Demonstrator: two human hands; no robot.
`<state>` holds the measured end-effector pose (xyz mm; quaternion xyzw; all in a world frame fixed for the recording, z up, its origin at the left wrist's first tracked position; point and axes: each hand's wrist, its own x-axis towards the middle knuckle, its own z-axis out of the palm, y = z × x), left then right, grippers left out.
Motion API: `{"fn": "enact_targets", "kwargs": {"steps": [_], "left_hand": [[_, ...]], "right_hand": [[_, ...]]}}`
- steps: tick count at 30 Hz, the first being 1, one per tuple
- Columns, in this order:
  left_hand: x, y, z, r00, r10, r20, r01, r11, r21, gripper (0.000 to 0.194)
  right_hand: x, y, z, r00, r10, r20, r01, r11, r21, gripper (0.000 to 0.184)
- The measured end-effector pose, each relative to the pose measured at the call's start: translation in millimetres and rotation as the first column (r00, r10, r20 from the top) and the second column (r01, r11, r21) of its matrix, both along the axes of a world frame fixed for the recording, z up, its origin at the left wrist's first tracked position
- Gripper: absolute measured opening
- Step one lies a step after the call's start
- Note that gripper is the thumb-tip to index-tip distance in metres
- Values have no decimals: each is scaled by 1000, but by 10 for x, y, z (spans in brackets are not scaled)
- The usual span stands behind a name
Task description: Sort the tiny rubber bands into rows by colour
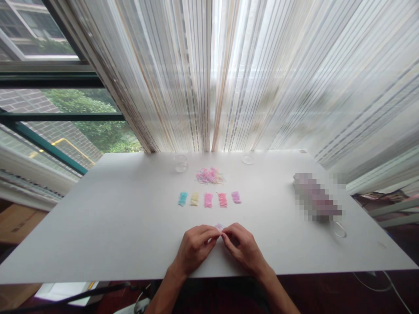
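Observation:
My left hand [195, 246] and my right hand [242, 246] meet near the table's front edge, thumb and forefinger of each pinched together. Whatever lies between the fingertips is too small to make out. Just beyond them shows a little bunch of pale purple pieces [219, 226], partly covered by the fingers. Farther back, small thin pieces lie sorted by colour in a row: a teal group [182, 199], a yellow group [194, 199], a pink group [208, 200], a coral-pink group [222, 200] and a purple group [236, 197]. Behind the row is a loose mixed pile [210, 175], mostly pink.
A clear round container [181, 164] stands at the back left of the white table [114, 226], and a clear round lid [248, 160] lies at the back right. On the right rests a pixelated purplish object [316, 198] with a loop. Striped curtains [262, 87] hang behind.

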<state>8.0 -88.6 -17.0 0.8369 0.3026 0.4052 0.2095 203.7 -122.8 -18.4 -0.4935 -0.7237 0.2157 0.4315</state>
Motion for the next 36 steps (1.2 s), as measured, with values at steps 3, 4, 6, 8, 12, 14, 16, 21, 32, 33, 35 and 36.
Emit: {"fn": "enact_targets", "kwargs": {"steps": [3, 4, 6, 8, 12, 14, 16, 21, 32, 33, 35, 36], "left_hand": [[-1, 7, -20, 1000, 8, 0, -8, 1000, -28, 14], [0, 8, -25, 1000, 9, -1, -9, 999, -37, 14], [3, 10, -27, 1000, 13, -6, -13, 999, -45, 14], [7, 8, -21, 1000, 24, -19, -25, 998, -50, 14], [9, -1, -3, 998, 40, -45, -44, 996, -76, 15], [10, -4, 1, 998, 40, -51, -44, 996, -80, 15], [10, -2, 2, 998, 40, -58, -44, 996, -77, 13], [18, -3, 11, 996, 59, -65, -65, 994, -89, 11], [-262, 281, 140, 961, 273, -54, -276, 957, -83, 13], [-360, 357, 147, 940, 335, -65, -338, 940, -47, 15], [-558, 502, 150, 889, 444, -109, -446, 895, 8, 19], [-646, 563, 147, 866, 479, -140, -482, 876, 14, 21]], "right_hand": [[2, -6, -5, 1000, -2, 1, 2, 1000, -10, 13], [3, -8, -5, 1000, -3, 1, 3, 1000, -13, 13], [3, -8, 1, 1000, -2, 0, 2, 1000, -18, 14], [3, -7, 13, 1000, 2, -3, -2, 1000, -19, 15], [-1, -1, 27, 1000, 7, -26, -7, 1000, 6, 10], [0, 2, 25, 1000, 11, -29, -10, 1000, 15, 9], [3, 3, 20, 1000, 17, -26, -16, 1000, 11, 10], [10, 3, -3, 999, 19, -38, -19, 1000, -1, 11], [23, 6, -11, 998, -11, -68, 9, 1000, -27, 11], [25, 6, -8, 997, -14, -71, 12, 1000, -28, 11], [28, 6, -8, 997, -17, -76, 15, 999, -29, 12], [29, 5, -10, 997, -18, -77, 15, 999, -34, 13]]}}
